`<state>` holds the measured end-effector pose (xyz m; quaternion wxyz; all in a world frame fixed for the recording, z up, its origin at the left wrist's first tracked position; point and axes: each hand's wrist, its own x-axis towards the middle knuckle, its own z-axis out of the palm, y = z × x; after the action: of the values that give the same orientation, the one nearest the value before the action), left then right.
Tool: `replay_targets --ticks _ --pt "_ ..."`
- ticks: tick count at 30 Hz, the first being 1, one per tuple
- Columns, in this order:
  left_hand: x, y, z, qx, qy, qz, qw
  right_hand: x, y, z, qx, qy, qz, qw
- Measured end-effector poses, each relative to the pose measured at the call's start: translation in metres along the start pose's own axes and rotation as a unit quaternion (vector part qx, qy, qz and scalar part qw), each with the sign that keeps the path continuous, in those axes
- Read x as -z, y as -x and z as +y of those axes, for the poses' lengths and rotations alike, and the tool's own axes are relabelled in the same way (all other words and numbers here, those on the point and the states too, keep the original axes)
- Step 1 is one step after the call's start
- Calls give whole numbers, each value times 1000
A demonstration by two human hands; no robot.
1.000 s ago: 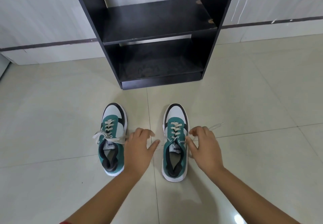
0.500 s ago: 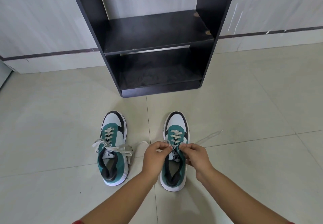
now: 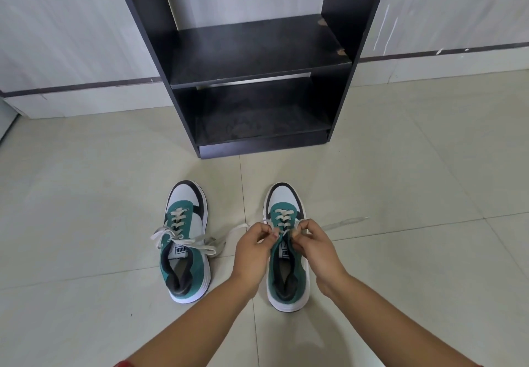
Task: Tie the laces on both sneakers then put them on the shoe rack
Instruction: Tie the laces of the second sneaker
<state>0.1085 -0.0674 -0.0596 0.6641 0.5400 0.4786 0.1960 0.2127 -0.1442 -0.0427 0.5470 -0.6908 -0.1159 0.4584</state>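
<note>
A black wooden two-shelf shoe rack stands against the far wall on the pale tiled floor, both shelves bare. Near of it, two green, white and black lace-up sneakers sit side by side with toes pointing far: the left sneaker has its cream laces loose across the tongue, and the right sneaker lies between both hands. The left hand and right hand each pinch a cream lace end above that sneaker's tongue, fingers closed tight.
</note>
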Motion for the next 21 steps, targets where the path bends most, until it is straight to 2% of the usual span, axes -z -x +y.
replay_targets --ticks 2,4,10,12,14,17,19,21 --pt "2 1 4 0 3 -14 1000 0 -1 1 -7 -4 -13 1000" --pt "3 2 5 -34 -21 -33 999 -2 -1 3 -9 -6 -12 1000" --pt "3 7 19 -140 -40 -102 984 0 -1 0 52 -21 -47 997" --pt "6 5 28 -173 -28 -133 975 1 -4 -4 74 15 -76 994" --pt "9 2 34 -203 -40 -154 966 2 -7 -6 112 104 -105 983" --pt "14 -6 40 -255 -133 -162 944 5 -6 -10 152 195 -155 956" --pt "19 -11 43 -289 -212 -157 920 5 -3 -16 152 169 -173 958" --pt "25 -17 43 -322 -316 -135 882 4 -1 -18 162 133 -150 966"
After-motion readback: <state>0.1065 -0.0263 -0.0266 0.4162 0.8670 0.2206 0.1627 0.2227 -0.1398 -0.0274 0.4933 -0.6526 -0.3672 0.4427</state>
